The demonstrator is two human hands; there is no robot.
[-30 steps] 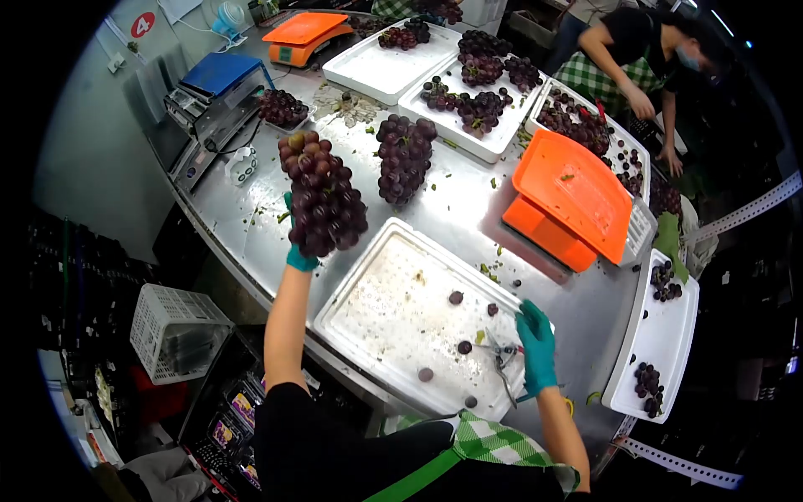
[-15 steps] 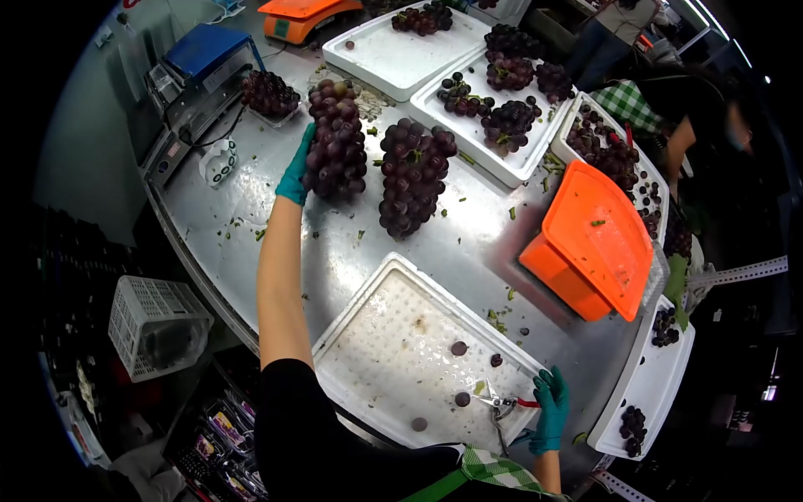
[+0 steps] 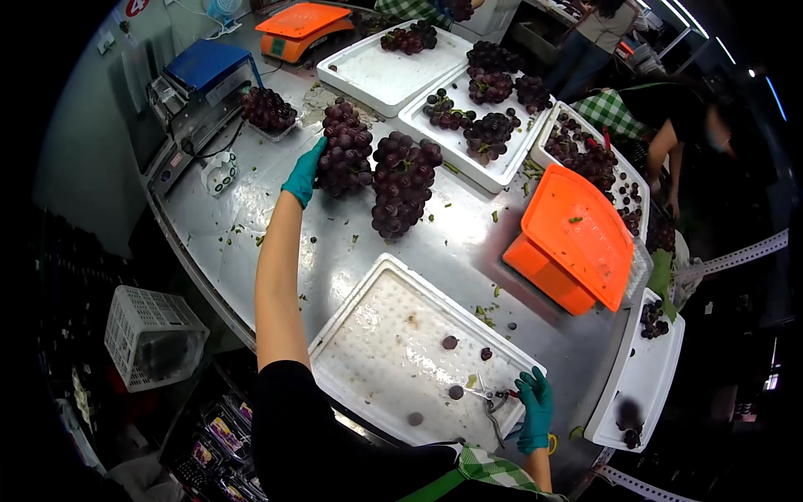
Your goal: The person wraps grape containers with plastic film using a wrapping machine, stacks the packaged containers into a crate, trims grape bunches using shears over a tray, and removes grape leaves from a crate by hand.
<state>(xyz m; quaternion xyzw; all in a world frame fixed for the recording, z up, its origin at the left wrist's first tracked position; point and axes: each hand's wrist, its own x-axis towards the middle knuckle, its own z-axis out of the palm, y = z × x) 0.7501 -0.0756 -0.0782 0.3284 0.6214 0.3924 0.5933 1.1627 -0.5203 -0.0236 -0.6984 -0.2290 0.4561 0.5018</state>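
My left hand point(image 3: 304, 173), in a teal glove, grips the left side of a large dark-red bunch of grapes point(image 3: 345, 149); some fingers are hidden behind it. Right beside it, nearly touching, a second large bunch point(image 3: 403, 188) lies on the metal table. My right hand point(image 3: 535, 412), gloved alike, is at the right edge of a white foam tray point(image 3: 355, 330), fingers extended and slightly apart. Close to its fingertips are small red-handled shears point(image 3: 493, 405), lying in the tray. A few loose grapes point(image 3: 456, 391) rest in that tray.
An orange bin point(image 3: 577, 234) stands upside down at right. White trays point(image 3: 385, 79) with grape bunches fill the back. A scale point(image 3: 301, 29), a blue-topped machine point(image 3: 205, 67) and a packed bunch point(image 3: 268, 110) are at left. A co-worker's arm point(image 3: 665, 159) is beyond the right trays.
My left hand has moved the bunch of grapes rightward, closer to the second bunch. My right hand has come slightly nearer the shears. The whole view has shifted a little.
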